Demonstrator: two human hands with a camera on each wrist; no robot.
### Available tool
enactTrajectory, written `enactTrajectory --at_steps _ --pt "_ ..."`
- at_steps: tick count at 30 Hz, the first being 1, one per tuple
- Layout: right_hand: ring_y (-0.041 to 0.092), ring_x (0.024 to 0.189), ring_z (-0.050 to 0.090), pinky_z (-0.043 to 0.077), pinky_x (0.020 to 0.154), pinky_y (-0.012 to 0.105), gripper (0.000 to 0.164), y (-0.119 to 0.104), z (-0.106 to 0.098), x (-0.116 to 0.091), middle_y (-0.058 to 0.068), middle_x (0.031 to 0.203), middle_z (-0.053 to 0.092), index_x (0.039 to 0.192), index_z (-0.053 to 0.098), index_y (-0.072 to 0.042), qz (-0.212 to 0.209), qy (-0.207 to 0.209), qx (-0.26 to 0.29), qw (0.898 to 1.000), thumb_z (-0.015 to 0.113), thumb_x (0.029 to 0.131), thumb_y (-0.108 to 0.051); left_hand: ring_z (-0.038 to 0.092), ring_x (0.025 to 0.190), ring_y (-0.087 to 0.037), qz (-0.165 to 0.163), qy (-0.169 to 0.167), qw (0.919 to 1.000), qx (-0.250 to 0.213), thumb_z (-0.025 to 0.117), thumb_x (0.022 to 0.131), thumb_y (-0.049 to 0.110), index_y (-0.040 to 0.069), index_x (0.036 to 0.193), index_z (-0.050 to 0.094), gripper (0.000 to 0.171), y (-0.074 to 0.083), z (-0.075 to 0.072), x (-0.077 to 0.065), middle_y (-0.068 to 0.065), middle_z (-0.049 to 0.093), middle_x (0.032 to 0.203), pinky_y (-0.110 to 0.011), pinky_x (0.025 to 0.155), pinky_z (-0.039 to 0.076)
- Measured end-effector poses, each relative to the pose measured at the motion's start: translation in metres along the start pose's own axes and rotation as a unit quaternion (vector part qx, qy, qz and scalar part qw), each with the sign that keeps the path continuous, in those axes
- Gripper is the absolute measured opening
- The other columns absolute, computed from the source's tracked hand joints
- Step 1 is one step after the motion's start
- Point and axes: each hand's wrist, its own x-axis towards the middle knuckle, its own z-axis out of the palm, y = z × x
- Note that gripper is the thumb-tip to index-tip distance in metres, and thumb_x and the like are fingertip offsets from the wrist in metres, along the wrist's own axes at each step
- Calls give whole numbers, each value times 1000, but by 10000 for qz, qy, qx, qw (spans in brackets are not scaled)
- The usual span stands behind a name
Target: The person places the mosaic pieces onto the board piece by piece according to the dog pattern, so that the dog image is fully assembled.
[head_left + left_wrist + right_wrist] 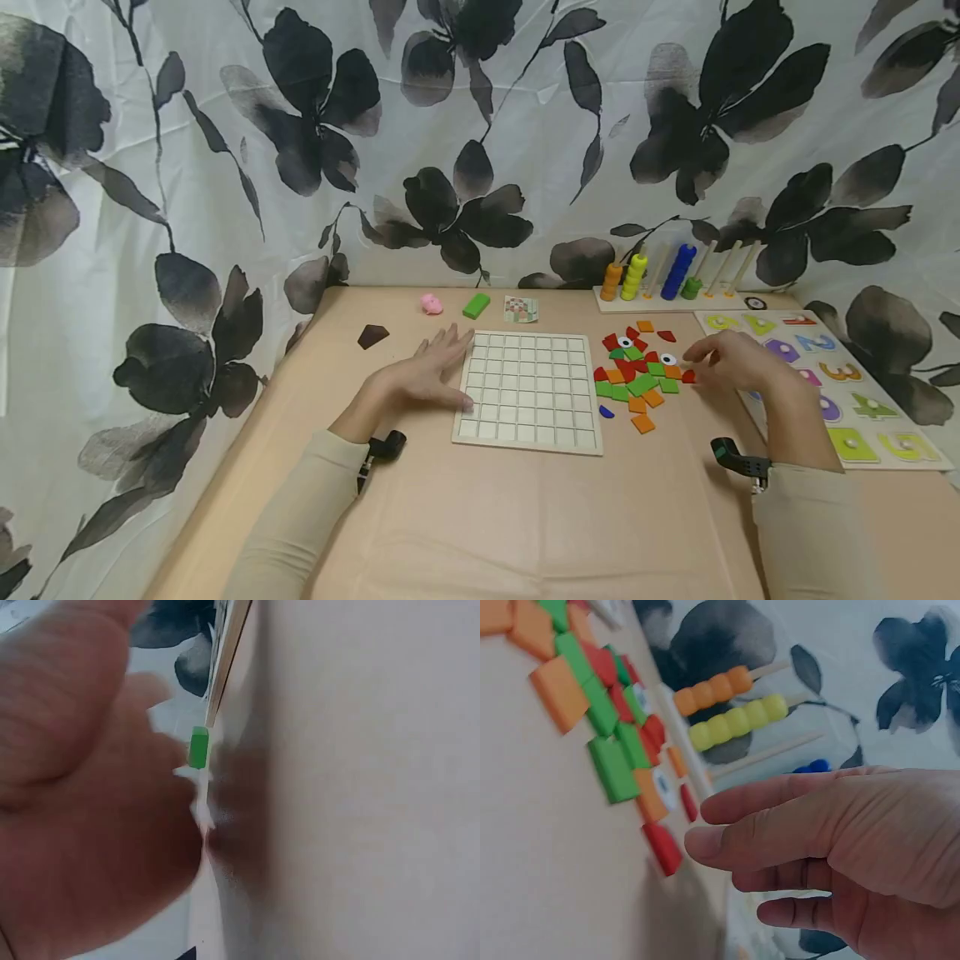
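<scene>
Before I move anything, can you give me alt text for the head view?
A person's left hand is spread at the left edge of a pale gridded board, while their right hand is beside scattered red, orange and green pieces. A bead rack stands behind; a number puzzle lies far right.

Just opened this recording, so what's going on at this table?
A person's left hand is at the left edge of a pale grid board. Their right hand hovers by the right end of a cluster of coloured pieces, with nothing visible in its fingers. Those pieces lie loose on the table, to the right of the board.
</scene>
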Motion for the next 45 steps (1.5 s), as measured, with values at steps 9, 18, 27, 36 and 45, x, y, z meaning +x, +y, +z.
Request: enactTrajectory --at_steps 9,18,27,36,45 --pt "21 80 56 50 76 39 17 9 9 10 5 91 69 98 73 -6 -146 -81 -105 9998 72 82 -2 -12 145 -38 -126 -526 9985 28 69 65 74 24 156 8 121 1 7 -5 -20 -10 159 -57 114 -4" --pt "21 80 51 45 73 33 15 8 12 9 3 84 59 91 64 -8 -355 -246 -97 9990 75 80 -4 -12 146 -35 -152 -518 9985 47 69 67 73 26 156 7 118 0 8 -6 -18 -10 159 -56 115 -4" --pt "24 79 58 51 68 29 10 -29 4 14 3 85 66 92 67 -11 -690 805 320 9938 73 84 -11 -12 146 -35 -174 -541 9982 182 65 66 78 29 155 4 119 -1 13 -7 -16 -12 159 -55 115 -5" --pt "21 80 62 54 73 30 7 -146 46 90 0 90 68 94 71 -16 -1858 1081 1515 9648 72 87 -15 -13 146 -34 -224 -506 9978 358 62 67 80 28 156 2 119 -1 15 -9 -16 -11 160 -55 115 -6" --pt "19 78 57 47 65 29 6 -197 98 157 5 84 67 88 72 -5 -1965 584 1271 9705 74 83 -6 -13 146 -32 -180 -420 9982 388 59 66 83 29 155 2 119 -3 16 -6 -13 -11 160 -55 115 -6"
